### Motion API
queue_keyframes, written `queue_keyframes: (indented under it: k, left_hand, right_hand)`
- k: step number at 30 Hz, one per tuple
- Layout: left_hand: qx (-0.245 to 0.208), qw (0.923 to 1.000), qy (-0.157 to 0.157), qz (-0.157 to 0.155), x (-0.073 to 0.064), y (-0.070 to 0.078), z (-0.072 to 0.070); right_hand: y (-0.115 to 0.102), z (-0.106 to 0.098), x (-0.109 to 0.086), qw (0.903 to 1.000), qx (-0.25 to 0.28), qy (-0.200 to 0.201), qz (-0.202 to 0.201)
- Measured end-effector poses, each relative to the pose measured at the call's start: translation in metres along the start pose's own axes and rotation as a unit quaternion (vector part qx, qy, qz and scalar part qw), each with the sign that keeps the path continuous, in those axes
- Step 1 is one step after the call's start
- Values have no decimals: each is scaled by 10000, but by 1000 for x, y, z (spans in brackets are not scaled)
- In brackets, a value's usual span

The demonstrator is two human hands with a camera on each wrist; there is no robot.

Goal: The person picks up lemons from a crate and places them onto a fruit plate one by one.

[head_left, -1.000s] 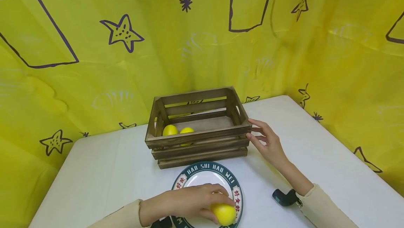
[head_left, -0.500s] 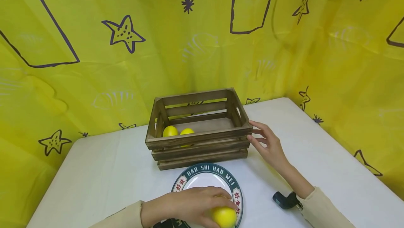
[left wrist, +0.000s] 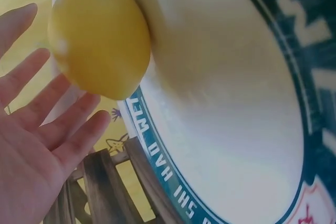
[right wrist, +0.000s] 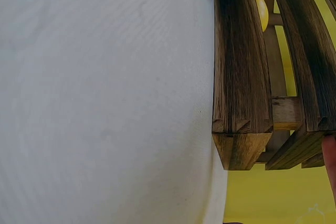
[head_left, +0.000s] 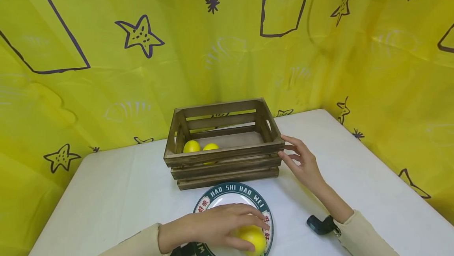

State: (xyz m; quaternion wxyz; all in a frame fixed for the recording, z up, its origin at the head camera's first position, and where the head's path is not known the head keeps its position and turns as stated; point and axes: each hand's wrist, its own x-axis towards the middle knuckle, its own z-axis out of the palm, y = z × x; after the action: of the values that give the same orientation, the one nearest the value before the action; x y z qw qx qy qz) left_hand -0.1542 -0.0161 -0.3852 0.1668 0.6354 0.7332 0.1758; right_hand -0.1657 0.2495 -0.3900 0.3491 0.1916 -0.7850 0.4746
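Note:
A yellow lemon (left wrist: 100, 38) sits on the round plate (left wrist: 220, 87), which has a white centre and a green lettered rim. My left hand (head_left: 225, 224) reaches over the plate, its fingers spread loosely beside the lemon. In the left wrist view the fingertips are right at the lemon's edge and the palm shows bare. A brown slatted wooden crate (head_left: 227, 155) stands behind the plate. At its front right corner my right hand (head_left: 305, 163) touches it with thumb and fingertips; one finger (right wrist: 330, 161) shows at the right wrist view's edge.
Inside the crate, at its left end, lie two more lemons (head_left: 192, 146). The white tabletop (head_left: 117, 193) extends around the crate and plate. A yellow patterned cloth (head_left: 177, 71) hangs behind and along the right side. A black wrist device (head_left: 320, 224) sits by the right cuff.
The left hand's fingers have loosened and spread away from the lemon, which they held more closely before. The right hand stays at the crate's corner, and the crate has not moved.

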Motion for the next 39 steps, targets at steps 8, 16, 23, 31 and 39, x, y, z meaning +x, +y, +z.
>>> queue_keyframes:
  k: [8,16,23,31,39]
  left_hand:
    - [-128,9998,178,-10,-5,2,-12]
    - [-235,9954,886,277,-13,2,-29]
    - [-175,9843,1601,727,-18,2,-56]
    - [138,9786,1818,952,-17,-7,-84]
    - [-45,9790,1946,607,-23,-15,-110]
  right_hand:
    - [-1,0,1,10000,46,24,-44]
    - [-2,0,1,10000,11,9,-66]
    - [-3,0,1,10000,13,2,-13]
    - [-2,-1,1,10000,-30,8,49]
    - [27,1,-6,9997,-129,-61,179]
